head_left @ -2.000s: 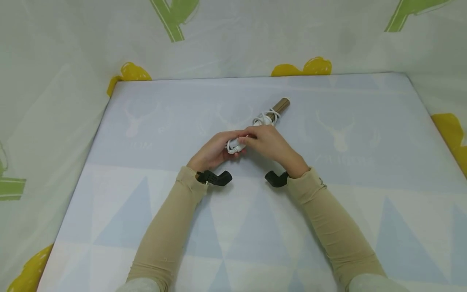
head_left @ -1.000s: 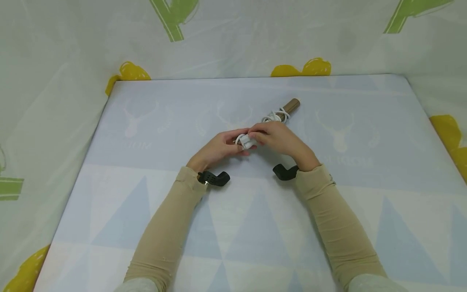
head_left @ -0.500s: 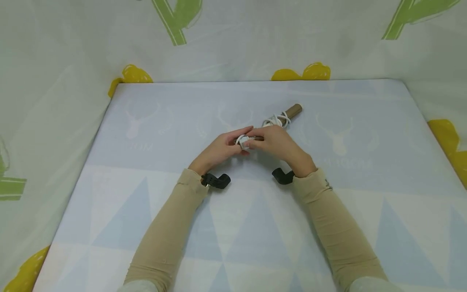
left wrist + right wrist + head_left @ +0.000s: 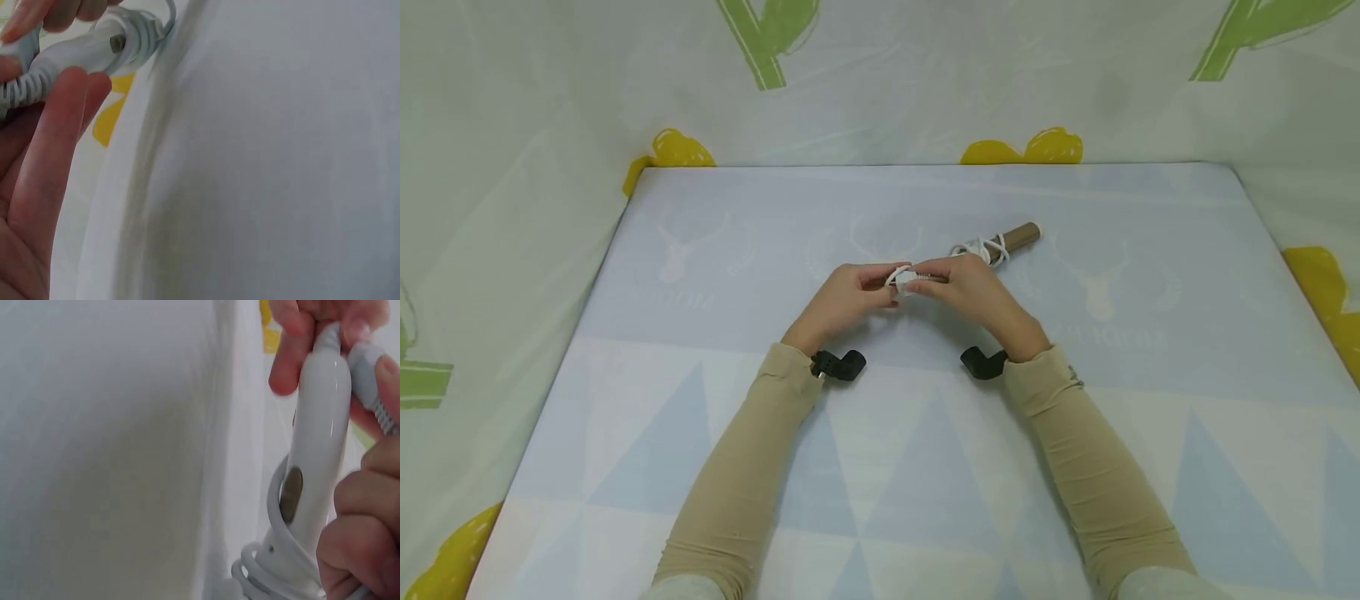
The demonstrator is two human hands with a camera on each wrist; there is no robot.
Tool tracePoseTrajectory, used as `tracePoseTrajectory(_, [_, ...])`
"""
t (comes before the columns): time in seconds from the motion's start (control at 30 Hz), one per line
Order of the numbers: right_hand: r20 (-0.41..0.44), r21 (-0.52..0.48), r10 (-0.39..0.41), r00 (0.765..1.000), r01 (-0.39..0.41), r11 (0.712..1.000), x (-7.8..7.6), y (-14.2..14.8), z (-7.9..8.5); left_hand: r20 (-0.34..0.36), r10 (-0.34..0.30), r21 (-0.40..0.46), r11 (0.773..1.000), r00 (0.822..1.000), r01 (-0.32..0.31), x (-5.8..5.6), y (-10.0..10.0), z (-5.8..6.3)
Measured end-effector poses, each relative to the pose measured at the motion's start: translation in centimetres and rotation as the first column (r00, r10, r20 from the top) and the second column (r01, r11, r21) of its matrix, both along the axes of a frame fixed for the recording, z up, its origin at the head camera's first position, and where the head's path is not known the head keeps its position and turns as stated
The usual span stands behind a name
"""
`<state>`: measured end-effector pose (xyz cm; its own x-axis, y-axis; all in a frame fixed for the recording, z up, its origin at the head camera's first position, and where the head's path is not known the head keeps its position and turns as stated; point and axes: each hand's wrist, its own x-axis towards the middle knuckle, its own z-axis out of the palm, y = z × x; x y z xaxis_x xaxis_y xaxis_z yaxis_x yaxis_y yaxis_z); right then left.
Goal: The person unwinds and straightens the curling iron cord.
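Note:
A curling iron (image 4: pixel 1022 238), brown-barrelled with a white handle (image 4: pixel 322 419), points up and to the right. Loops of white cord (image 4: pixel 979 248) wrap round it. At the handle's cord end my left hand (image 4: pixel 841 302) holds it between thumb and fingers, one finger lying along the ribbed sleeve in the left wrist view. My right hand (image 4: pixel 979 290) pinches the white plug (image 4: pixel 362 367) beside that end. In the right wrist view its other fingers curl next to the handle, which carries a goldish button (image 4: pixel 291 495). Fingers hide part of the cord.
The table (image 4: pixel 760 250) has a pale cloth with blue triangles and deer heads. A light curtain (image 4: pixel 880 83) with green and yellow prints hangs behind and at the sides. Black cameras (image 4: pixel 838 365) sit on both wrists.
The barrel has swung right and lies flatter than before. My right hand has shifted right and keeps its fingers at the plug; the left hand stays at the handle's cord end.

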<state>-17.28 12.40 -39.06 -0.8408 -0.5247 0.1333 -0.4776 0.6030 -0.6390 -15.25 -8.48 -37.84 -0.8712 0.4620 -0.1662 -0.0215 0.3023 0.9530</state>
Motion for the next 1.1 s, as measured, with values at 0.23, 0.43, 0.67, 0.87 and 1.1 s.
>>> tracePoseTrajectory(0.23, [0.123, -0.014, 0.031, 0.992, -0.029, 0.999, 0.2, 0.2, 0.4, 0.061, -0.043, 0.022, 0.999, 0.997, 0.042, 0.0, -0.6, -0.1])
tracePoseTrajectory(0.43, [0.065, -0.031, 0.064, 0.996, -0.062, 0.998, 0.3, -0.1, 0.5, 0.071, -0.009, 0.039, 0.999, 0.997, 0.006, 0.1, -0.3, -0.2])
tracePoseTrajectory(0.67, [-0.037, 0.012, 0.05, 0.998, -0.05, 0.999, 0.3, -0.5, 0.6, 0.016, 0.057, -0.037, 0.998, 0.998, -0.056, 0.2, 0.4, 0.3])
tracePoseTrajectory(0.87, [-0.017, 0.054, 0.014, 1.0, -0.013, 0.998, 0.1, -0.3, 0.6, -0.014, 0.042, -0.071, 0.997, 0.999, -0.043, -0.2, 0.3, 0.1])
tracePoseTrajectory(1.1, [0.081, 0.069, 0.029, 0.996, -0.035, 0.997, 0.0, 0.1, 0.9, -0.044, -0.025, -0.026, 0.999, 0.999, 0.024, -1.3, -0.4, -2.3])
